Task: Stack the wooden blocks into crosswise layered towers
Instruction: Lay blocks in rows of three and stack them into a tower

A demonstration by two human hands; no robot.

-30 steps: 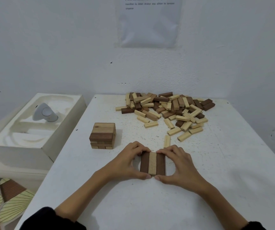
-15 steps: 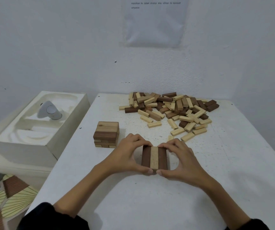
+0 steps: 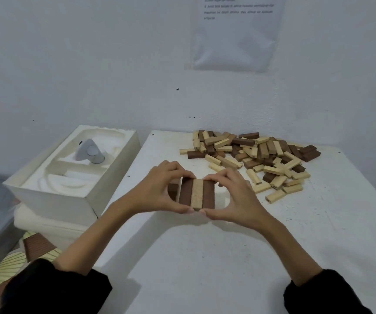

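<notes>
A row of three blocks (image 3: 196, 194), dark, light, dark, is held side by side above the white table (image 3: 205, 257). My left hand (image 3: 160, 189) grips its left side, fingers at the far end and thumb at the near end. My right hand (image 3: 234, 196) grips the right side the same way. Behind my left hand a corner of the small block tower (image 3: 173, 189) shows; most of it is hidden. A loose heap of light and dark wooden blocks (image 3: 255, 157) lies at the back of the table.
A white moulded box (image 3: 73, 177) with a grey device (image 3: 89, 152) stands left of the table on a lower stack. A paper sheet (image 3: 234, 32) hangs on the wall behind. The table's right part is bare.
Both hands have lifted the three-block row off the table and carried it left and away from me, toward the small tower, which is now mostly covered by my left hand.
</notes>
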